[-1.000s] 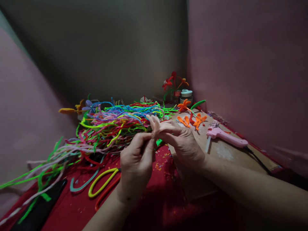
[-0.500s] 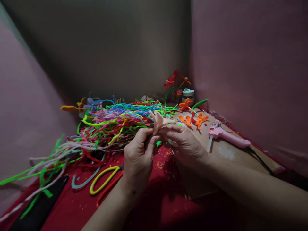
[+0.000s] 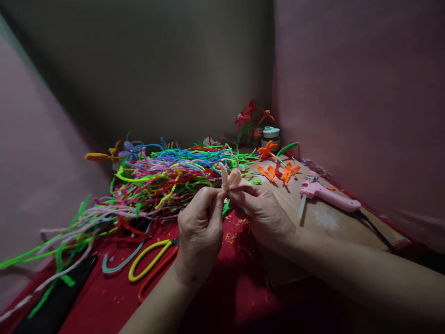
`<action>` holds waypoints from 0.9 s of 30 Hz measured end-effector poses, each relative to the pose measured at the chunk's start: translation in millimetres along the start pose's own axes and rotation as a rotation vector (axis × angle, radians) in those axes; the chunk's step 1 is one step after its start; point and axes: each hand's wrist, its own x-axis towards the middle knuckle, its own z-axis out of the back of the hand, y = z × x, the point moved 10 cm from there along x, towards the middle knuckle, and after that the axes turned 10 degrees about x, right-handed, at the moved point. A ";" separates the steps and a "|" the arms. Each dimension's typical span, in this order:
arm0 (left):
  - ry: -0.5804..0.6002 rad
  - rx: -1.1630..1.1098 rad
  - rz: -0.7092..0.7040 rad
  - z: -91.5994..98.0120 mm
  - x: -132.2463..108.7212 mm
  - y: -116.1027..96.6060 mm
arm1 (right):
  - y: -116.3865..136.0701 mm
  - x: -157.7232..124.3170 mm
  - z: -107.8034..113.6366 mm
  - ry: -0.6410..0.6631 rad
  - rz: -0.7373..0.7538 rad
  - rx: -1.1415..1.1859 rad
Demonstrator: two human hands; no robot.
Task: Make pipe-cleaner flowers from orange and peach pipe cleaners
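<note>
Dim scene as I receive it: a faint pale glow marks the far wall point(image 3: 215, 79), heavy shadow darkens the near surface point(image 3: 236, 292), and fine texture appears slightly soft.

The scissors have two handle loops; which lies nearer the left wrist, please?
The red loop, alongside the left wrist; the yellow loop lies farther left.

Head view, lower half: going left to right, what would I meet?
Black flat object, yellow tool handle, left hand, pale petal-like piece, right hand, pink glue gun.
</note>
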 end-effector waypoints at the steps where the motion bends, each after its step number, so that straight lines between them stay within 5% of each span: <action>1: -0.009 0.006 0.004 2.4 0.5 -1.1 | -0.5 -0.3 -1.1 0.012 -0.004 -0.018; 7: -0.024 -0.158 0.173 9.0 2.1 7.0 | 6.4 -2.3 -12.6 0.119 0.055 -0.121; 13: 0.096 -0.562 0.491 -13.3 -4.5 32.4 | 10.5 -1.5 -13.2 0.142 0.108 -0.117; 19: 0.149 -0.773 0.616 -28.1 -9.8 35.0 | 15.4 -0.3 -8.5 0.109 0.178 -0.146; 27: 0.520 -1.160 0.807 -64.3 -22.8 27.7 | -4.3 1.6 -15.1 0.264 -0.066 -0.089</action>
